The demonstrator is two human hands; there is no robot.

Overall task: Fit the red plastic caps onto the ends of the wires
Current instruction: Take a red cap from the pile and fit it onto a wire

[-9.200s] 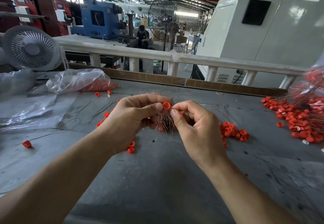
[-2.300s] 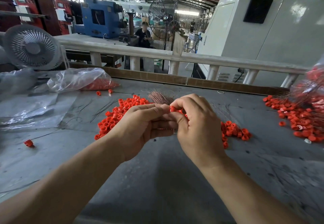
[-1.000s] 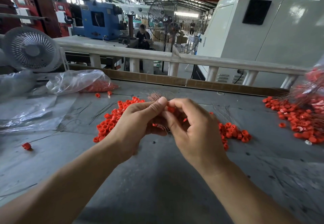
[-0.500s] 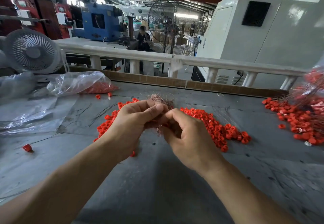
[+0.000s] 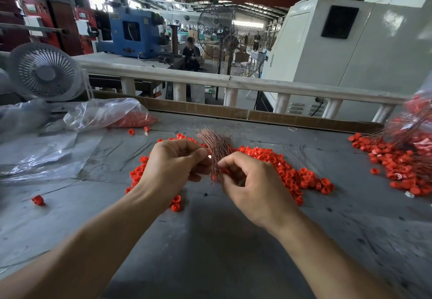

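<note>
Wires [image 5: 214, 145], a copper-coloured bundle, are held upright above the grey table [image 5: 210, 240], just over the spread of red caps [image 5: 289, 170]. The bundle is gripped by the left hand [image 5: 174, 170], fingers curled round it and thumb pressed against its side. The lower wire ends are pinched by the right hand [image 5: 251, 186] between thumb and forefinger. More caps [image 5: 397, 165] are heaped at the far right, and a clear bag [image 5: 105, 114] lies at the left.
</note>
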